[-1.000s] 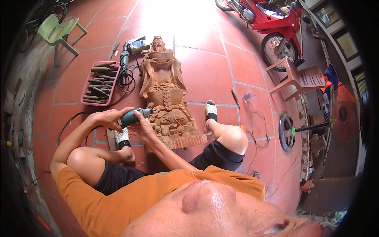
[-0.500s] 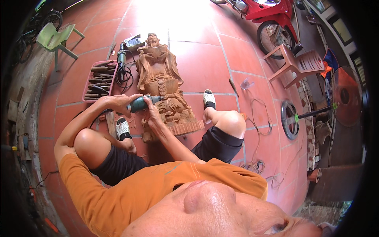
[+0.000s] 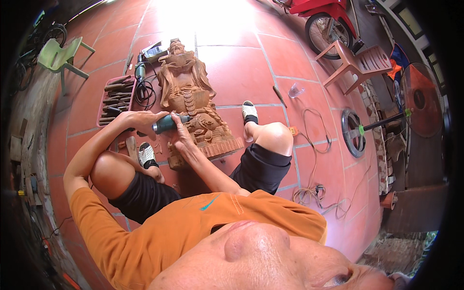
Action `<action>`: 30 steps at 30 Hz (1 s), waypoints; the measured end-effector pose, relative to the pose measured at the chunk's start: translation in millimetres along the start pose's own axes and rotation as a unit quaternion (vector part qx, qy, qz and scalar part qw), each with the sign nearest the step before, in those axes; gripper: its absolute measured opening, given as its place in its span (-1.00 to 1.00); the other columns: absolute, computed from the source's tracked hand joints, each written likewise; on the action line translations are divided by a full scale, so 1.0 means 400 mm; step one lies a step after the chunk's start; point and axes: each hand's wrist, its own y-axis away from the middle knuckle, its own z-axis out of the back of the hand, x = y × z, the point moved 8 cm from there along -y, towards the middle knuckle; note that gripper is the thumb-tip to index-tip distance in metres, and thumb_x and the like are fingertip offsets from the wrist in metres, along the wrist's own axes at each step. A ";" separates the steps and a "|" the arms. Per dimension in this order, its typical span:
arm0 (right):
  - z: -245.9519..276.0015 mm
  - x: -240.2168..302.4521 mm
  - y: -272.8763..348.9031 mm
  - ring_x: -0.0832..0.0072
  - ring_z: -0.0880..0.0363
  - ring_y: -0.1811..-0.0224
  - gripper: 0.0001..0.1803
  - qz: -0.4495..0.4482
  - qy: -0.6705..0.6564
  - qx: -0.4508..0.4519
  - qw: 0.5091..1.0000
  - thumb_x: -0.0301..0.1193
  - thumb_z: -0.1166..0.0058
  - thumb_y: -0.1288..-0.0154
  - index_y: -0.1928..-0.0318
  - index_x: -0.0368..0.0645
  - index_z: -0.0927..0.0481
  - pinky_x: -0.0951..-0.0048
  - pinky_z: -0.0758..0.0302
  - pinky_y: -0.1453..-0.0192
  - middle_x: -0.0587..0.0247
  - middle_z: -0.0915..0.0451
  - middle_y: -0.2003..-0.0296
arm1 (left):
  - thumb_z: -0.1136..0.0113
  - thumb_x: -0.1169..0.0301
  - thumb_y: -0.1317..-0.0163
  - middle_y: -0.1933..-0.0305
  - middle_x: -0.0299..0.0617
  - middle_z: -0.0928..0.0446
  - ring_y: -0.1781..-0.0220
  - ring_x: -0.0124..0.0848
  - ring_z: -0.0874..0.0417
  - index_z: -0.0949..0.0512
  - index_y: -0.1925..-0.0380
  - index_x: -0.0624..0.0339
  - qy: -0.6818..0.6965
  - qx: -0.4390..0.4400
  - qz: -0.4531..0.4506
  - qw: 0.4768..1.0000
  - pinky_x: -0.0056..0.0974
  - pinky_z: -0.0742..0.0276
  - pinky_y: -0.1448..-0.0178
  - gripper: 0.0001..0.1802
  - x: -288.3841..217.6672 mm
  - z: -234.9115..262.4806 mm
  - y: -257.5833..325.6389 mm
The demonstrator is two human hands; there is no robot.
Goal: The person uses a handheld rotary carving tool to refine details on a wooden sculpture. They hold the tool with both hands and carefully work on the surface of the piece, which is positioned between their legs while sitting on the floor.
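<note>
A carved wooden statue (image 3: 191,104) lies on the tiled floor between my feet, its bearded head pointing away from me and its base closest. My left hand (image 3: 141,123) is wrapped around the rear of a teal die grinder (image 3: 166,124). Up near the tool's front, my right hand (image 3: 181,137) grips it too, with the wrist low over the statue's edge. The grinder's narrow nose points right, at the carving's lower middle; whether the bit touches wood is too small to tell.
Left of the statue sit a pink tray (image 3: 100,107) of chisels and a second green grinder (image 3: 140,71) with coiled cord. To the right are a loose chisel (image 3: 279,95), clear cup (image 3: 296,90), cable (image 3: 314,159), standing fan (image 3: 354,137), brown chair (image 3: 360,65) and red motorbike (image 3: 319,9).
The whole view has shifted slightly, so the statue, floor items and hands appear a little further left. Both hands stay on the grinder, at about the same part of the carving.
</note>
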 end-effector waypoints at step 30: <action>0.005 -0.077 -0.046 0.23 -0.64 -0.10 -0.44 -0.042 -0.057 0.023 0.997 -0.03 -0.43 -0.20 -0.13 0.12 -0.52 -0.10 -0.66 -0.16 0.30 -0.59 -0.03 | -0.53 0.17 0.07 0.13 0.28 -0.65 0.07 0.15 -0.72 0.01 -0.54 0.03 0.017 -0.027 -0.043 0.999 0.03 -0.58 -0.03 0.20 -0.020 0.013 0.057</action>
